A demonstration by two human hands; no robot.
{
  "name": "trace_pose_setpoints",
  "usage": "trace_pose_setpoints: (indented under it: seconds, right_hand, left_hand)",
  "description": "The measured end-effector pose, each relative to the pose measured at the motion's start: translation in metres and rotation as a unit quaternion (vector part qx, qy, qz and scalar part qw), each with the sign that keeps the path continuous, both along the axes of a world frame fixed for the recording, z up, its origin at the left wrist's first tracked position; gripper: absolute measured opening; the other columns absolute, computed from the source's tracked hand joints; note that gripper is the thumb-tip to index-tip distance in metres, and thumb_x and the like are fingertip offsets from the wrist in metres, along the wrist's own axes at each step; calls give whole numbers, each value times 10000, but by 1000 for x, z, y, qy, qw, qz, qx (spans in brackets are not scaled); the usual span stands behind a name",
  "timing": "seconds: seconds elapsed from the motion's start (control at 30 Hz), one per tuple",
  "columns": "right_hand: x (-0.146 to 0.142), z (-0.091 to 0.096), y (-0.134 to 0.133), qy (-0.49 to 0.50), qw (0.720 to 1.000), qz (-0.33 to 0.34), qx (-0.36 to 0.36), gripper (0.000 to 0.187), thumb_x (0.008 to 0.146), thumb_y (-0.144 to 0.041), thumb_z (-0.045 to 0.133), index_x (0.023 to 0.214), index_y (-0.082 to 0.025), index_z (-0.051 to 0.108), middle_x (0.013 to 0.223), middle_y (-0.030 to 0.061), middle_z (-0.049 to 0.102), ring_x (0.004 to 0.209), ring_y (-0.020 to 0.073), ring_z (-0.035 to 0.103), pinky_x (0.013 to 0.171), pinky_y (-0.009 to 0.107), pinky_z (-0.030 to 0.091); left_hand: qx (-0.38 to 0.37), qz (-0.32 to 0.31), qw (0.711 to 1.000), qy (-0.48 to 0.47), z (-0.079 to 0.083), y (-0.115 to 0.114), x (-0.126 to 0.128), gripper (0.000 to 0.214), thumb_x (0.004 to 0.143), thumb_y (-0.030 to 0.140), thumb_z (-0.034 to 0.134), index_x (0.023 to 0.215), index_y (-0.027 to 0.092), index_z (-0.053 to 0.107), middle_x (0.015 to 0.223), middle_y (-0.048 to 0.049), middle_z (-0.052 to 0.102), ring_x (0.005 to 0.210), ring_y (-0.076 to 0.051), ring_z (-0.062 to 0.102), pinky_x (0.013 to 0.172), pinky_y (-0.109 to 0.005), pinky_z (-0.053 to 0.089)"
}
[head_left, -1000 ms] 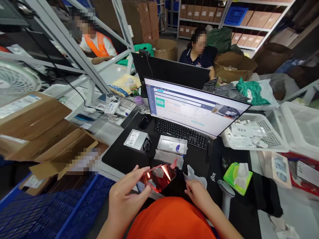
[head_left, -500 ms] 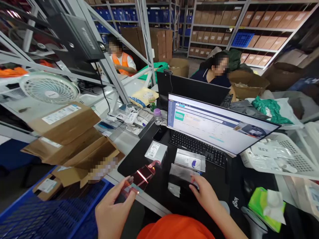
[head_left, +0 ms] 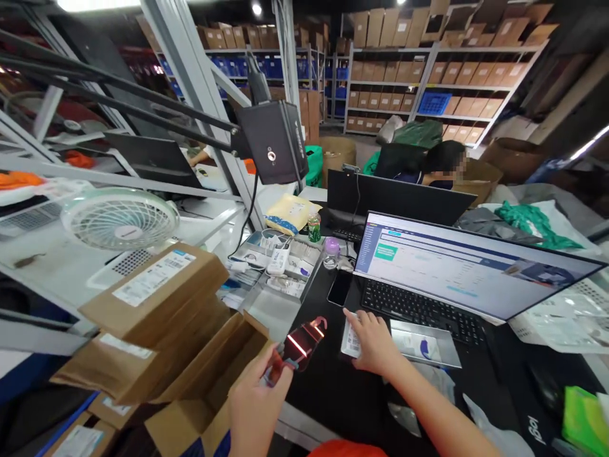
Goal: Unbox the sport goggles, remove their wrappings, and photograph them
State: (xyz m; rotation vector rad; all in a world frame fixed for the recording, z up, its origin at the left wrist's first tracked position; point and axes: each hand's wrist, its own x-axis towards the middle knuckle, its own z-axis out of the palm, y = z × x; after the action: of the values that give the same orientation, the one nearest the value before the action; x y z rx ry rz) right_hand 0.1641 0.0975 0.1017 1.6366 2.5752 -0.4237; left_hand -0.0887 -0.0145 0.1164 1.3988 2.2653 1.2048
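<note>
My left hand point(head_left: 261, 397) pinches a glossy, dark-red see-through piece point(head_left: 304, 346) with a pinkish curved end, raised over the near left edge of the desk mat. Its exact kind is unclear; bright streaks reflect on it. Over a small white-and-silver box point(head_left: 351, 339) with a printed label, my right hand point(head_left: 373, 339) has its fingers bent about the sides, covering much of it. Just right of that hand lies an open silver tray point(head_left: 404, 339) with a purple mark. Crumpled clear plastic point(head_left: 435, 377) is partly behind my right forearm.
A phone point(head_left: 340, 287), keyboard point(head_left: 413, 311) and lit monitor point(head_left: 451, 270) stand beyond my hands. Cardboard boxes point(head_left: 157, 279) are stacked at left, below a fan point(head_left: 118, 219). A lamp-like black device point(head_left: 273, 143) hangs ahead. A person point(head_left: 442, 162) sits behind the monitors.
My right hand has left the dark plastic packet and moved left onto the small box, which sits farther right beside the phone. My left hand still holds the red piece. The view has shifted left.
</note>
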Motion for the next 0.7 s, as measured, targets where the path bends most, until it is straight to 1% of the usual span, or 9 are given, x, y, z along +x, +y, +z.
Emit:
trace_pose_setpoints:
  seconds: [0.17, 0.27, 0.33, 0.37, 0.43, 0.5, 0.57, 0.63, 0.7]
  right_hand:
    - [6, 3, -19, -72, 997, -31, -29, 1227, 482, -245, 869, 1570, -221, 303, 1312, 224, 559, 1135, 423, 542, 934, 524, 440]
    - [13, 6, -32, -79, 993, -62, -63, 1320, 413, -194, 925, 1573, -231, 297, 1398, 252, 510, 1231, 470, 498, 1012, 577, 401]
    - [19, 11, -30, -33, 992, -61, -108, 1350, 394, -249, 954, 1574, -221, 298, 1484, 259, 432, 1335, 496, 416, 1090, 602, 335]
    - [21, 14, -24, 15, 990, -59, -126, 1311, 434, -299, 951, 1572, -224, 303, 1524, 245, 390, 1379, 481, 379, 1122, 583, 316]
    - [21, 21, -2, 137, 978, -73, -139, 1069, 622, -368, 876, 1548, -240, 357, 1557, 188, 367, 1414, 404, 376, 1152, 503, 325]
    - [12, 24, 31, 237, 954, -136, -125, 675, 841, -332, 721, 1465, -231, 484, 1476, 139, 479, 1341, 330, 480, 1140, 443, 363]
    - [-6, 21, 67, 263, 928, -211, -158, 435, 909, -329, 675, 1314, -180, 615, 1360, 132, 575, 1232, 333, 563, 1063, 439, 449]
    - [-29, 11, 97, 263, 921, -226, -180, 355, 953, -373, 636, 1243, -168, 628, 1297, 79, 613, 1132, 309, 617, 956, 466, 533]
    - [-52, -3, 119, 269, 912, -232, -204, 349, 963, -370, 630, 1243, -161, 612, 1266, 73, 624, 1081, 280, 642, 896, 459, 566]
  left_hand:
    - [-12, -19, 1000, -19, 2, 32, -22, 373, 699, 392, 669, 1013, 222, 779, 928, -39, 804, 850, -262, 770, 766, -331, 625]
    - [-22, -34, 999, -11, 4, 52, -23, 358, 698, 392, 671, 1000, 232, 778, 915, -32, 806, 848, -271, 771, 737, -328, 629]
    - [-17, -48, 999, 12, 6, 64, -20, 336, 698, 385, 674, 982, 237, 778, 921, -30, 806, 854, -280, 771, 748, -343, 631]
    - [-7, -56, 998, 27, 7, 69, -18, 326, 703, 381, 672, 975, 235, 777, 924, -31, 805, 856, -283, 770, 757, -353, 632]
    - [24, -74, 995, 61, 9, 77, -15, 311, 730, 372, 656, 975, 220, 771, 937, -40, 804, 857, -282, 769, 773, -367, 633]
    - [68, -90, 989, 94, 11, 82, -14, 296, 768, 355, 634, 988, 207, 764, 942, -45, 802, 843, -267, 769, 771, -360, 632]
    - [118, -102, 981, 117, 15, 83, -14, 277, 796, 333, 622, 1000, 201, 757, 942, -45, 800, 829, -247, 769, 763, -336, 631]
    - [159, -123, 971, 131, 23, 83, -16, 261, 818, 307, 619, 1016, 200, 750, 950, -40, 798, 825, -224, 767, 769, -308, 626]
    - [178, -148, 962, 141, 32, 81, -18, 257, 837, 281, 613, 1044, 198, 742, 972, -37, 795, 835, -209, 766, 792, -295, 623]
